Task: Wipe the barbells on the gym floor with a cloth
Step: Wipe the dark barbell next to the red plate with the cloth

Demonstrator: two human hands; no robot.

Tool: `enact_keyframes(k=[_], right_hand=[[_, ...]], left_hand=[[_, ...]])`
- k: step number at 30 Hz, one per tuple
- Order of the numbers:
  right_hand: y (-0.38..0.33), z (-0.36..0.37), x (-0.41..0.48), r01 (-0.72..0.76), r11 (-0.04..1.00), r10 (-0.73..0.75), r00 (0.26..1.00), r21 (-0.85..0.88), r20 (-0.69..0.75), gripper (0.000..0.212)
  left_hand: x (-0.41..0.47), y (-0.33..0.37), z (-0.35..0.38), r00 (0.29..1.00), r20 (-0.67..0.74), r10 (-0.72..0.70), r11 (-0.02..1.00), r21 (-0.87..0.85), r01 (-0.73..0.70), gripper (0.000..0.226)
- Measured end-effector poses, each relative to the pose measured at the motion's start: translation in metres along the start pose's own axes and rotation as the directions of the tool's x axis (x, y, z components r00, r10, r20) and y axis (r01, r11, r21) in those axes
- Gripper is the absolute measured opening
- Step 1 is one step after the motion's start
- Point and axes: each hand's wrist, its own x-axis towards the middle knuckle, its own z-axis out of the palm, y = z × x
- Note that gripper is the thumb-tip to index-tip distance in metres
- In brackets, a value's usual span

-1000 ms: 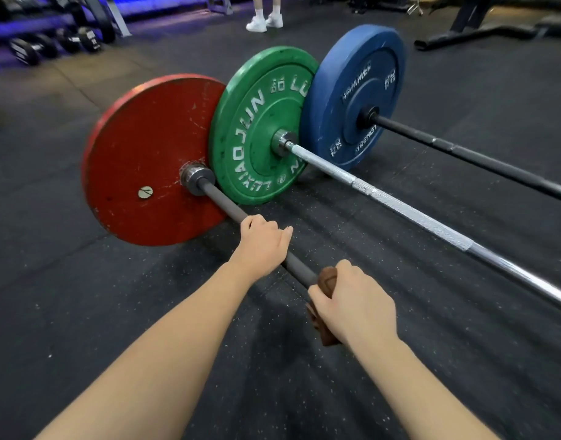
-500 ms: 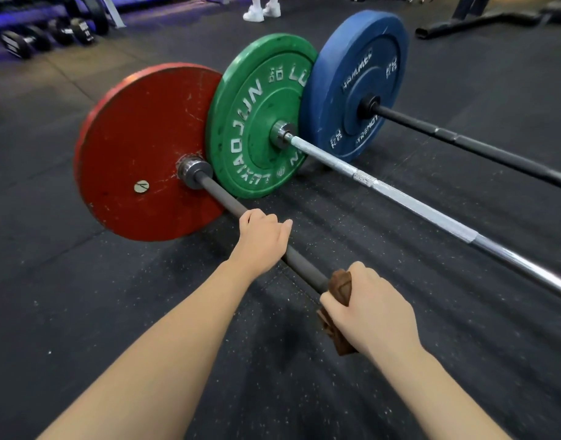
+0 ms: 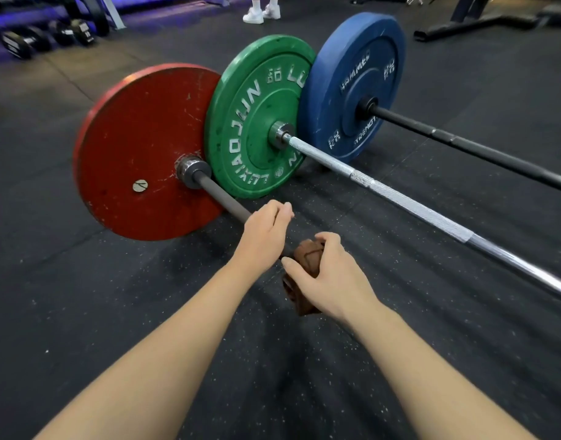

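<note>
One crumpled brown cloth (image 3: 307, 258) tight in right hand (image 3: 333, 281); left hand (image 3: 263, 236) around dark bar (image 3: 222, 198).

The nearest barbell (image 3: 222, 198) is lying on the gym floor (image 3: 82, 312), its dark grey shaft running into a scuffed red plate (image 3: 139, 147) that is standing upright. A bunched brown cloth (image 3: 309, 257) is wrapping this shaft, one end hanging below it. Just beyond, the middle barbell (image 3: 399, 198) is showing a silver knurled shaft and a green plate (image 3: 257, 115). The far barbell (image 3: 463, 144) is lying alongside with a black shaft and a blue plate (image 3: 352, 84).
</note>
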Motion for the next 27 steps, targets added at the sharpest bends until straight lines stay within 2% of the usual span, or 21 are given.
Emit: enact_keyframes(k=[1,2,4,6,7,8,9,10,12,13,15,17,20,22,25,27], right_hand=[[0.002,-0.009,-0.001,-0.035,0.988,0.02,0.995,0.153,0.1,0.095],[0.003,-0.021,-0.004,-0.079,0.957,0.028,0.983,0.278,0.18,0.1],[0.011,-0.046,-0.015,-0.137,0.926,0.036,0.96,0.352,0.279,0.086],[0.025,-0.059,-0.028,-0.122,0.963,0.051,0.958,0.241,0.281,0.061],[0.031,-0.058,-0.035,-0.115,0.979,0.069,0.962,0.165,0.264,0.05],[0.036,-0.053,-0.043,-0.115,0.989,0.089,0.963,0.089,0.255,0.042],[0.041,-0.045,-0.051,-0.101,0.994,0.108,0.962,-0.038,0.25,0.037],[0.042,-0.037,-0.058,-0.062,0.976,0.112,0.965,-0.21,0.235,0.032],[0.043,-0.026,-0.064,0.0,0.884,0.079,0.986,-0.467,0.148,0.026],[0.042,-0.024,-0.064,-0.005,0.87,0.07,0.991,-0.493,0.115,0.026],[0.041,-0.025,-0.063,-0.032,0.887,0.089,0.991,-0.46,0.102,0.027],[0.039,-0.026,-0.06,-0.035,0.893,0.099,0.988,-0.448,0.12,0.028],[0.039,-0.027,-0.058,-0.048,0.888,0.121,0.984,-0.458,0.132,0.026],[0.04,-0.025,-0.057,-0.056,0.883,0.127,0.984,-0.467,0.121,0.026],[0.041,-0.022,-0.056,-0.052,0.877,0.124,0.985,-0.478,0.121,0.026],[0.041,-0.022,-0.054,-0.046,0.88,0.12,0.984,-0.473,0.128,0.026]], left_hand=[[-0.011,0.013,-0.001,0.997,-0.077,0.031,0.992,-0.123,-0.04,0.031],[-0.021,0.027,-0.001,0.987,-0.144,0.066,0.98,-0.177,-0.091,0.03],[-0.039,0.052,0.002,0.968,-0.166,0.188,0.967,-0.143,-0.213,0.028],[-0.049,0.064,0.015,0.942,-0.038,0.334,0.941,-0.037,-0.335,0.031],[-0.053,0.064,0.025,0.919,0.064,0.39,0.916,0.074,-0.394,0.035],[-0.057,0.058,0.035,0.888,0.158,0.432,0.855,0.24,-0.459,0.039],[-0.061,0.048,0.045,0.852,0.214,0.477,0.75,0.406,-0.522,0.04],[-0.064,0.035,0.05,0.814,0.217,0.539,0.658,0.496,-0.567,0.037],[-0.067,0.013,0.048,0.754,0.13,0.644,0.612,0.504,-0.609,0.028],[-0.064,0.005,0.044,0.728,0.075,0.682,0.607,0.498,-0.62,0.026],[-0.051,-0.004,0.032,0.708,0.059,0.704,0.57,0.547,-0.613,0.025],[-0.028,-0.012,0.017,0.734,0.04,0.678,0.557,0.624,-0.548,0.024],[0.006,-0.02,-0.004,0.811,-0.017,0.585,0.604,0.677,-0.421,0.026],[0.01,-0.019,-0.002,0.836,-0.063,0.545,0.629,0.69,-0.357,0.026],[-0.004,-0.01,0.016,0.84,-0.125,0.529,0.657,0.687,-0.311,0.024],[-0.016,-0.003,0.029,0.823,-0.096,0.559,0.645,0.674,-0.36,0.024]])
